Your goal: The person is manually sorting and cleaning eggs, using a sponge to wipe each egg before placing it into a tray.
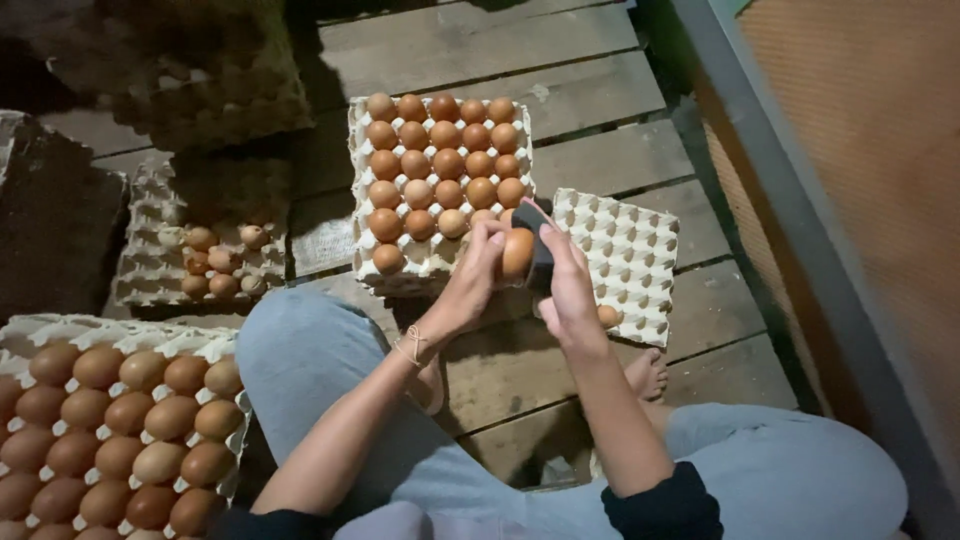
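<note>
1. Holding a brown egg [517, 253] between them, both hands meet above the near edge of the middle tray; the left hand [470, 285] curls its fingers round the egg's left side.
2. The right hand [567, 290] closes round a dark block-shaped sponge [537, 232], pressing it against the egg's right side.
3. A thin cord bracelet [410, 345] circles the left wrist.
4. Directly beyond the hands, a full egg tray [425, 262] of brown eggs sits on the wooden plank floor [600, 100], with empty cups along its near edge.
5. Just to the right, touching it, lies a nearly empty tray [630, 250] set at an angle; a single egg [607, 316] rests in a cup at its near edge.
6. Below the hands, the person's bare foot [645, 372] and knees in pale blue trousers [310, 350] rest on the planks.
7. At the floor's left side, a dim tray [150, 270] holds a few pale eggs.
8. At the near left corner, another tray [90, 330] is packed with brown eggs.
</note>
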